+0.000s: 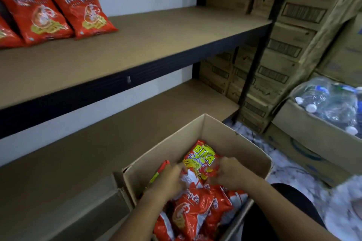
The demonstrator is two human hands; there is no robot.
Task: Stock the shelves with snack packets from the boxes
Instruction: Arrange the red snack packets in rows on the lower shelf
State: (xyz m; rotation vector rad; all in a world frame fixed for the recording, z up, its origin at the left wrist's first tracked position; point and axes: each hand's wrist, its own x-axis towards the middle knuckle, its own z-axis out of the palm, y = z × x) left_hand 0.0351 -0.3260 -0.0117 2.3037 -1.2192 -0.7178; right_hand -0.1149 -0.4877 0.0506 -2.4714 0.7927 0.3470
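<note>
Both hands, left (170, 179) and right (231, 175), grip packets (193, 209) inside the box (235, 139), lower centre; fingers blurred. Packets judged light, crinkly, slippery; best pinched at sealed edges. Shelf (166, 31) upper frame

Body check from my feed: both forearms bare, no sleeves in view, no watch, rings or gloves on left hand (170, 179) or right hand (233, 175). Dark, black-looking garment (290, 201) at near right, by the right forearm; too dim to tell which garment.
</note>
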